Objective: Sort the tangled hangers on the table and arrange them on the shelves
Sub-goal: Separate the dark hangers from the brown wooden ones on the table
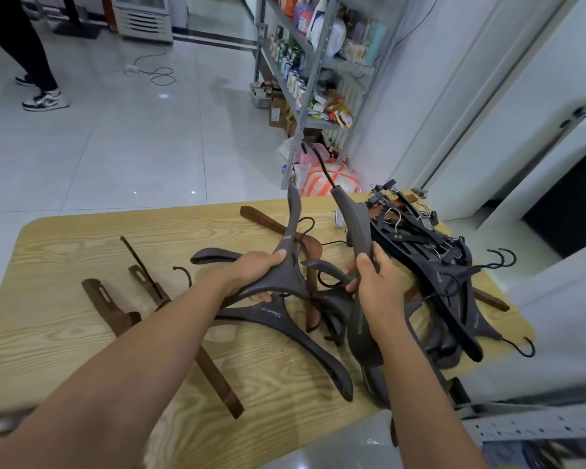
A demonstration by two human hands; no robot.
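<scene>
On the wooden table [65, 252] lies a tangle of dark grey and brown hangers. My left hand [256, 270] grips a dark grey hanger [293, 228] near its middle, one arm of it pointing up. My right hand [374, 282] grips another dark grey hanger [354, 218], held upright with its black hook at the top. Below my hands another grey hanger [295, 328] lies flat. A pile of black clip hangers [430, 245] fills the table's right side. Brown wooden hangers [115, 306] lie on the left.
A metal shelf rack [313, 62] full of bottles and cans stands beyond the table, with bags at its foot. A grey perforated shelf rail [535, 424] shows at the lower right. A person's legs [38, 72] stand at the far left on the tiled floor.
</scene>
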